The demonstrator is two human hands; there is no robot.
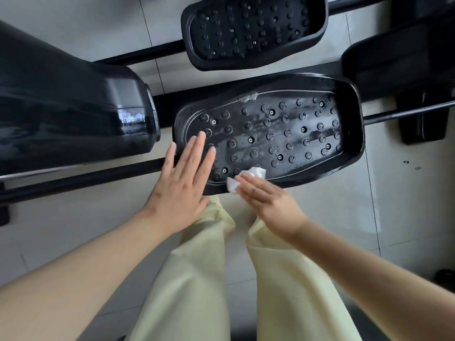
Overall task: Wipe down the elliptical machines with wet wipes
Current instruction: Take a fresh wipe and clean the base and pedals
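Wet wipe [247, 178] sits crumpled on the rim of the near pedal [283, 134], pressed under the straight fingers of my right hand [270, 205]. My left hand [182, 185] lies flat and open on the pedal's left end.

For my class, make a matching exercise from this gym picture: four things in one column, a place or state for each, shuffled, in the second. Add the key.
1 near pedal
2 far pedal
3 wet wipe
4 left hand

A white, crumpled, under fingers of the right hand
B flat, fingers straight, on a pedal's end
C streaked with wet patches
D nothing touching it

Pairs: 1-C, 2-D, 3-A, 4-B
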